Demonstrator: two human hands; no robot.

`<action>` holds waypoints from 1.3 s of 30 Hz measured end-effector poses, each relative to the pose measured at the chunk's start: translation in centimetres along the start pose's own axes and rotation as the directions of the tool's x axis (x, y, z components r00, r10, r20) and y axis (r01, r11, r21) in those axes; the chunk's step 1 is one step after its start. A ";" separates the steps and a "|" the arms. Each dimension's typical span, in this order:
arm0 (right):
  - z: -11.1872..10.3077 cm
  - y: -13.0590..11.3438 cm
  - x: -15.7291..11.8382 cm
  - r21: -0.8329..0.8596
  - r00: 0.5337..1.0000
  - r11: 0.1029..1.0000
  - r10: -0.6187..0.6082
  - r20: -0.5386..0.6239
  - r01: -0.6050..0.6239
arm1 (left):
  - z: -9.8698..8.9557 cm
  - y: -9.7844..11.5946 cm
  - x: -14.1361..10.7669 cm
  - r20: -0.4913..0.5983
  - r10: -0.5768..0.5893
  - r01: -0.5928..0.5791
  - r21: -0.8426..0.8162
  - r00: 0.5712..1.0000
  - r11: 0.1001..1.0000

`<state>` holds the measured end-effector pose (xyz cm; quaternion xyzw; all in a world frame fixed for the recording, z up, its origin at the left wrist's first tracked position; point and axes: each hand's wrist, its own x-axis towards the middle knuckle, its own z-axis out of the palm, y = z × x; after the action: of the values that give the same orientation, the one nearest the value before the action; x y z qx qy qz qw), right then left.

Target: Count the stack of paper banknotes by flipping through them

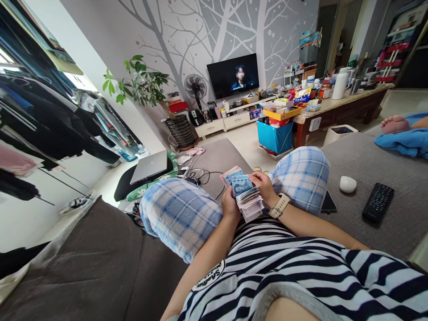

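Note:
A thick stack of banknotes [249, 200] is held in front of my belly, between my knees. My left hand [230, 204] wraps round its left side, with the thumb near the front. Bluish notes with a printed portrait lie on top, and pinkish ones stick out at the upper left. My right hand [262, 185] pinches the top right corner of a blue banknote [241, 184]. A cream-strapped watch [280, 206] is on my right wrist. The fingers behind the stack are hidden.
On the grey sofa to my right lie a remote control [378, 202], a white computer mouse [347, 184] and a dark flat device [329, 203]. A laptop [149, 167] and tangled cables [200, 176] are at the left. Another person's foot [395, 124] shows at far right.

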<state>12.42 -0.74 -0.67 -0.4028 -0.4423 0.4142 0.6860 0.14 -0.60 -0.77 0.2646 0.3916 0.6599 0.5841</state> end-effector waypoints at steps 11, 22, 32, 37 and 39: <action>0.0 -0.2 -0.1 0.029 1.000 1.000 0.009 0.004 -0.009 | -0.2 -0.2 0.2 0.040 0.011 -0.012 0.014 0.999 1.000; 0.0 0.1 -0.2 0.031 0.999 0.999 -0.018 0.028 0.017 | -1.1 -1.2 1.2 0.028 0.013 -0.015 0.061 1.000 0.998; 0.0 0.3 0.0 0.064 1.000 0.998 -0.002 0.002 0.002 | -0.8 -0.4 0.2 0.108 -0.026 0.030 -0.033 0.994 0.999; 0.0 0.5 0.3 0.075 0.999 0.997 0.023 -0.041 -0.020 | -0.2 0.0 -0.7 0.175 -0.019 0.023 -0.023 0.984 0.999; 0.0 0.5 0.3 0.067 0.999 0.997 0.034 -0.032 -0.031 | -0.2 -0.1 -0.7 0.187 -0.020 0.024 -0.017 0.982 1.000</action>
<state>12.42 -0.30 -1.06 -0.3939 -0.4103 0.4329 0.6994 0.15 -1.34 -0.84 0.3152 0.3317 0.6295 0.6280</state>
